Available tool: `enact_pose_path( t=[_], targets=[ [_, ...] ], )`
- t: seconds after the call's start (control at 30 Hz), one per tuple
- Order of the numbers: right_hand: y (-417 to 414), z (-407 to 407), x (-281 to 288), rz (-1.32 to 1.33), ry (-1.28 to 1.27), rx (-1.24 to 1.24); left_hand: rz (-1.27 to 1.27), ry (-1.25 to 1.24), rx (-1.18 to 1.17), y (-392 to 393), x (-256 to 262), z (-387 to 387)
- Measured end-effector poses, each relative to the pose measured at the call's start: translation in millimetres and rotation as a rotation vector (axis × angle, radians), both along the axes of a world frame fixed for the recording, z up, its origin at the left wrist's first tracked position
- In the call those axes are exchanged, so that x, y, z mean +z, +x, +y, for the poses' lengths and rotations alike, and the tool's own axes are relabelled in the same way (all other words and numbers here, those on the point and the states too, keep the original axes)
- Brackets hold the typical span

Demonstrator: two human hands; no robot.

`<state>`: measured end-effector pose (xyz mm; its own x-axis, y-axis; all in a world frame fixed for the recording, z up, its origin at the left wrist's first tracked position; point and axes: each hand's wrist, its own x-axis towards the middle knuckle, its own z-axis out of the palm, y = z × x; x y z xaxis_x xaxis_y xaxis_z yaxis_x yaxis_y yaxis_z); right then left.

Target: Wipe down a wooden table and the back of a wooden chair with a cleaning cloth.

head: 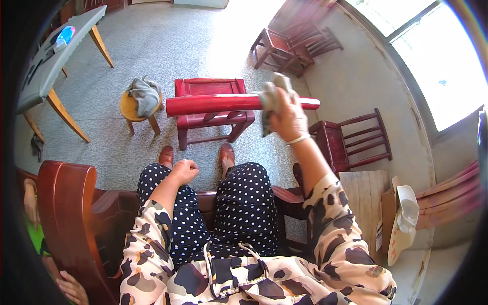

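In front of my knees stands a red wooden chair (216, 121), its glossy top rail (213, 103) running across my view. My right hand (290, 119) grips a crumpled, greyish patterned cloth (270, 100) around the right part of that rail. The cloth hides a short stretch of the wood. Over my left knee, my left hand (185, 171) is curled closed, with nothing seen in it. To the left of the chair, a grey cloth (145, 96) lies bunched on a small round wooden stool (127, 108).
I sit on a dark wooden bench (114, 202). Another person's hand (71, 286) shows behind its left arm. A covered table (45, 76) stands at far left. More wooden chairs (335, 143) line the right wall, near a wooden cabinet (360, 194) and white cap (407, 207).
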<state>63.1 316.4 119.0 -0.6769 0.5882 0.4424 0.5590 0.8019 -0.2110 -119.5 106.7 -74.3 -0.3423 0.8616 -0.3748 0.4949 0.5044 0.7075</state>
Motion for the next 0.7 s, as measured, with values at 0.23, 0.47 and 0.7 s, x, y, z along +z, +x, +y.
enact_pose_path(
  t=[0.23, 0.47, 0.7],
  targets=[
    [37.8, 56.0, -7.0, 0.020, 0.017, -0.200, 0.067, -0.017, -0.011, -0.7, -1.8, -1.0],
    [-35.9, -15.2, 0.7, 0.040, 0.045, 0.083, 0.026, -0.017, -0.024, -0.5, -15.9, 0.1],
    [-119.7, -113.7, 15.8, -0.052, -0.087, 0.289, 0.049, 0.076, -0.039, -2.4, -18.0, -3.2]
  ],
)
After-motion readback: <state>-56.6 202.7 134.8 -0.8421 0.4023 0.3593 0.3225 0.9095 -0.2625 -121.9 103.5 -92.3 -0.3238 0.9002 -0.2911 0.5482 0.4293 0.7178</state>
